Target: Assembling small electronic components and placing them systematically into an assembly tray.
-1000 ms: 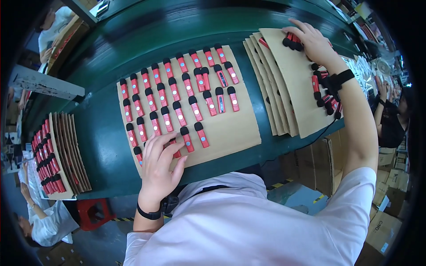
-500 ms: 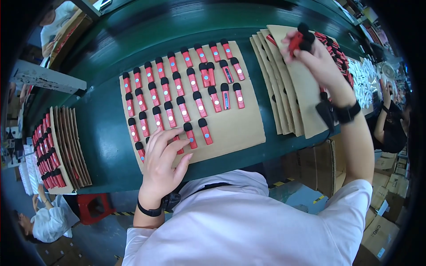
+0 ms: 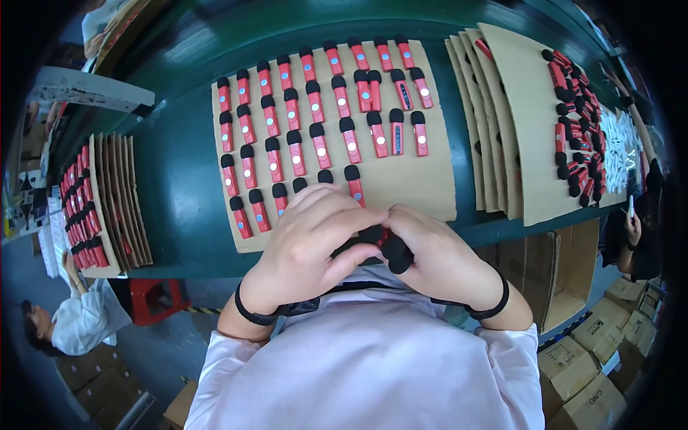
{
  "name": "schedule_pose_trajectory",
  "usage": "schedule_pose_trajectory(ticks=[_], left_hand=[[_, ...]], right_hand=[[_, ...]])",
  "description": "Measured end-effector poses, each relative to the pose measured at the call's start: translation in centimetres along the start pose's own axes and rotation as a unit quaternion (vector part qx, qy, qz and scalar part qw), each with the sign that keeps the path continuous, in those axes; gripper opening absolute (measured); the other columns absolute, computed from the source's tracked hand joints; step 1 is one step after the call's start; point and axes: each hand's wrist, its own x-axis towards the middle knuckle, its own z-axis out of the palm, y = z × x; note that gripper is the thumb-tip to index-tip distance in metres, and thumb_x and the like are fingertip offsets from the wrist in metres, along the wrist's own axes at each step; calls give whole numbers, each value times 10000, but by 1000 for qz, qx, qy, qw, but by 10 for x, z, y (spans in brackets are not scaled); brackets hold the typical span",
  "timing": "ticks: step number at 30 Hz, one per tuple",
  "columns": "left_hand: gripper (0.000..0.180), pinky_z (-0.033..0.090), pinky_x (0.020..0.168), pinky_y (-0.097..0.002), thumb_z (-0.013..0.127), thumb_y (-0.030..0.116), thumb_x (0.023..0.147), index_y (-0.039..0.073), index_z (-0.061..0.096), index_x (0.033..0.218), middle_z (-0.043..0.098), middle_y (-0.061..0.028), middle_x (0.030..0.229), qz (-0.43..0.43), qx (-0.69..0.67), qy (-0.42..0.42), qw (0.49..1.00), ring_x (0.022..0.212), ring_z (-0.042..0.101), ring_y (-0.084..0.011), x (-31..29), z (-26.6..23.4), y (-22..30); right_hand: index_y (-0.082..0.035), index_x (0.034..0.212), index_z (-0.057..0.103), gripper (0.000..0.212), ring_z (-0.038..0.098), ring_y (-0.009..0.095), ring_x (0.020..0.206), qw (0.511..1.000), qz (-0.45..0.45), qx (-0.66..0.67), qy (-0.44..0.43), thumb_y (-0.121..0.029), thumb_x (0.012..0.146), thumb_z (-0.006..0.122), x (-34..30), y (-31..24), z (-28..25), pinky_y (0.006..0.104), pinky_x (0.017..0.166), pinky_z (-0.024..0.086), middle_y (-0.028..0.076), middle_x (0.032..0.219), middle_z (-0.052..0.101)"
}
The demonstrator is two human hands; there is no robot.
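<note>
My left hand (image 3: 304, 240) and my right hand (image 3: 448, 265) meet over the near edge of a cardboard sheet (image 3: 419, 190). My right hand is closed around a small bunch of red microphones (image 3: 396, 255) with black foam heads; their exact number is hidden. Thumb and index finger of my left hand pinch at a black foam head (image 3: 370, 233) of that bunch. Rows of similar red microphones (image 3: 295, 152) lie on the sheet, most with a pale round spot and two showing a dark face. My left hand covers part of the nearest row.
Cardboard sheets (image 3: 494, 143) stand layered at the right, beside a heap of red microphones (image 3: 582, 132) and white pieces (image 3: 622, 147). More layered sheets (image 3: 118, 208) are at the left on the green table (image 3: 179, 165). Boxes (image 3: 573, 265) and a red stool (image 3: 156, 301) stand below; people work nearby.
My right hand has come from the stacked sheets at the right down to the near middle, bringing its microphones. My left hand has moved right to meet it. The whole view has shifted.
</note>
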Motion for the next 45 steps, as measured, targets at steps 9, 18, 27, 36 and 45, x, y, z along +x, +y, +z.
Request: schedule_pose_trajectory(ticks=[9,18,27,36,45], left_hand=[[264,457,960,-516,776,89,787,3,642,997,681,-135,964,15,-114,104,988,926,641,-277,-14,7,-7],[285,490,900,-454,778,46,764,9,648,1016,686,-121,961,18,-95,107,990,908,651,-296,-13,12,-8],[310,459,948,-474,804,104,771,-38,650,1000,680,-134,936,-35,-161,102,981,900,639,-273,-14,15,-3],[298,456,955,-485,800,85,762,-24,654,998,673,-129,949,-6,-134,84,987,888,632,-254,-10,16,-5],[311,489,875,-455,781,6,699,2,669,989,643,-125,913,29,-129,89,987,857,625,-298,-7,16,-8]], right_hand=[[22,1102,622,276,621,133,900,950,79,286,95,-29,848,718,-14,3,4,274,802,497,81,1003,642],[7,1078,646,285,580,118,780,931,-29,319,177,14,813,750,-13,15,17,256,683,464,66,935,640],[-11,1060,658,319,546,126,684,941,-54,265,202,53,767,769,-12,10,13,244,589,431,70,913,626],[-26,1084,653,348,526,116,658,947,-92,234,200,54,766,770,-13,14,15,243,579,418,66,913,626],[-19,1113,644,345,538,107,701,936,-43,292,192,25,791,758,-15,13,17,236,620,427,48,900,618]])
